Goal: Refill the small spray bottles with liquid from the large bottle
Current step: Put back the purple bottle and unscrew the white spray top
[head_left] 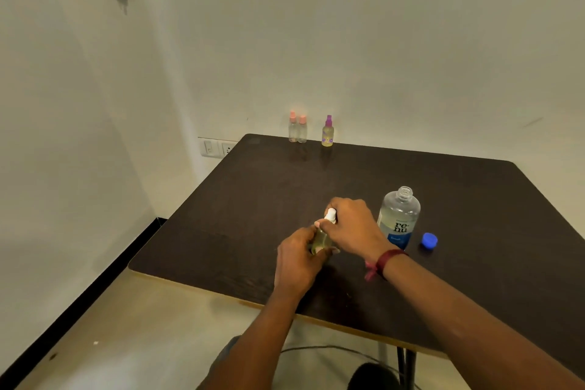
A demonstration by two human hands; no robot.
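Note:
My left hand (297, 260) grips the body of a small yellowish spray bottle (321, 239) just above the dark table (474, 215). My right hand (354, 228) has its fingers curled round the bottle's white spray top (331, 215). The large clear bottle (399, 215) with a blue label stands uncapped right of my hands. Its blue cap (429, 241) lies on the table beside it. At the far edge stand two small clear bottles with pink tops (297, 128) and a yellow bottle with a purple top (328, 133).
The table's back edge meets a white wall with sockets (215, 147) at the left. Its front edge (316, 320) runs just under my forearms. A cable (332, 350) lies on the floor below.

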